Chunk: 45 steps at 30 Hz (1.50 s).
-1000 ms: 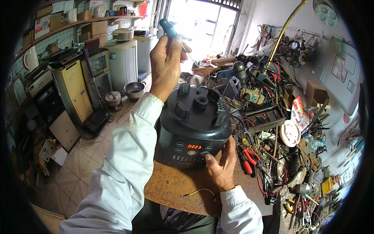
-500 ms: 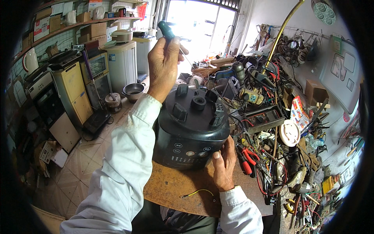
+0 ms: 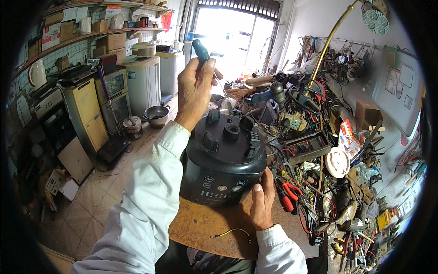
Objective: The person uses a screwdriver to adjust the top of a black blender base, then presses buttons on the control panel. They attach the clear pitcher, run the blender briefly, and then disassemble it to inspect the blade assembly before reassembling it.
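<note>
A black blender base [image 3: 219,182] stands upright on a worn brown tabletop [image 3: 205,228]. Its round top carries raised lugs and a central drive socket, and its front has buttons. Above its far left side, my left hand [image 3: 195,89] is closed around the dark green handle of a screwdriver [image 3: 200,50]. The thin shaft slants down to the right, and its tip appears clear of the base. My right hand [image 3: 263,201] grips the base's lower right side, thumb in front and the other fingers partly hidden. A short yellow-green wire [image 3: 232,229] lies on the tabletop near the front edge.
Right of the base, a dense heap holds cables, red-handled pliers [image 3: 289,189], a metal tray [image 3: 310,148] and a round cream disc [image 3: 337,162]. A brass-coloured lamp arm [image 3: 331,41] rises over it. Cabinets [image 3: 84,109] and a pot [image 3: 156,115] stand on the left.
The whole view has shifted, so most things sit slightly lower in the picture. My left hand still holds the screwdriver, and my right hand stays on the base.
</note>
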Available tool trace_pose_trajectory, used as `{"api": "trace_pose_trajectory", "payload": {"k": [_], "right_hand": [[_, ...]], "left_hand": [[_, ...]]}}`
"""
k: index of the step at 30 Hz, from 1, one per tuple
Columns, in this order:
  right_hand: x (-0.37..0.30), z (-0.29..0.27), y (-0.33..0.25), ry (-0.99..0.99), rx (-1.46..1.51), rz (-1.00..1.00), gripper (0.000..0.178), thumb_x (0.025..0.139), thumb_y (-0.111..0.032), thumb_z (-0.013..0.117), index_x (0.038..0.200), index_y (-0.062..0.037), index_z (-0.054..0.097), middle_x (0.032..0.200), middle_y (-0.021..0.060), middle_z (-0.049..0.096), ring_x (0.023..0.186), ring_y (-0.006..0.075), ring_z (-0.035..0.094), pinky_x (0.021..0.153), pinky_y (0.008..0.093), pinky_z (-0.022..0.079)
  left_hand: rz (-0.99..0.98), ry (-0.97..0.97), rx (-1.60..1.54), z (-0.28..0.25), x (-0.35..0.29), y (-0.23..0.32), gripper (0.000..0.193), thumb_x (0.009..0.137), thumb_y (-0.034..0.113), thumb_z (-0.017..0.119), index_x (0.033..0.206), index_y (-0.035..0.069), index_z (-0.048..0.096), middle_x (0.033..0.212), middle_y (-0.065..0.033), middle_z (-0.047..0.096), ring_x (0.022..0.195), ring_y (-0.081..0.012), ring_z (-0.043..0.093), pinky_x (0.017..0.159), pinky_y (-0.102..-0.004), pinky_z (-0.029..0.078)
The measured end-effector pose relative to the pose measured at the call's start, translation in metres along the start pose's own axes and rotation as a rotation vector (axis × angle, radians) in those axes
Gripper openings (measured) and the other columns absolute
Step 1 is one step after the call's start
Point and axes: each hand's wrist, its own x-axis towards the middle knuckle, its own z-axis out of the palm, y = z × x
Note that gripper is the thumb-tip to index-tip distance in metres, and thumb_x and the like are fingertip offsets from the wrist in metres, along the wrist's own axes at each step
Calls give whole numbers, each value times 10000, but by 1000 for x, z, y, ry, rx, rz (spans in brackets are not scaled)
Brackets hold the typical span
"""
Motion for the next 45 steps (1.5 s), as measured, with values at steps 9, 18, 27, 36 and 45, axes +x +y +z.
{"api": "trace_pose_trajectory", "payload": {"k": [9,18,27,36,45], "right_hand": [[0,1,2,1,47,17,701,1004,-412,526,1511,48,379,1502,171,436,1364,271,456,1147,418,360],[0,-1,1,-18,29,10,670,1013,-384,514,1516,37,379,1508,174,423,1359,281,464,1138,421,372],[1,-5,3,14,0,0,607,991,-280,520,1489,53,418,1479,180,457,1343,277,478,1132,409,376],[4,-5,10,77,34,-38,501,1014,-232,510,1399,88,505,1389,208,552,1302,308,533,1137,397,372],[-1,-2,27,141,50,212,450,1069,-286,482,1292,84,605,1320,232,611,1250,321,575,1100,385,409]], "left_hand": [[7,10,-26,2,-1,6,300,1078,306,572,1005,21,629,770,-43,674,683,-76,576,643,-254,478],[20,1,-35,2,0,3,310,1079,316,567,977,29,627,748,-27,654,674,-75,571,641,-252,479],[67,151,-269,-13,5,31,301,1051,361,617,1049,70,695,739,55,599,642,-25,479,575,-203,368],[69,33,-105,-62,-44,117,325,1092,379,524,974,79,573,709,34,476,619,-53,400,552,-238,277],[-455,-137,332,-133,-190,105,351,1093,339,500,1058,12,621,650,27,489,574,-65,415,544,-253,341]]}}
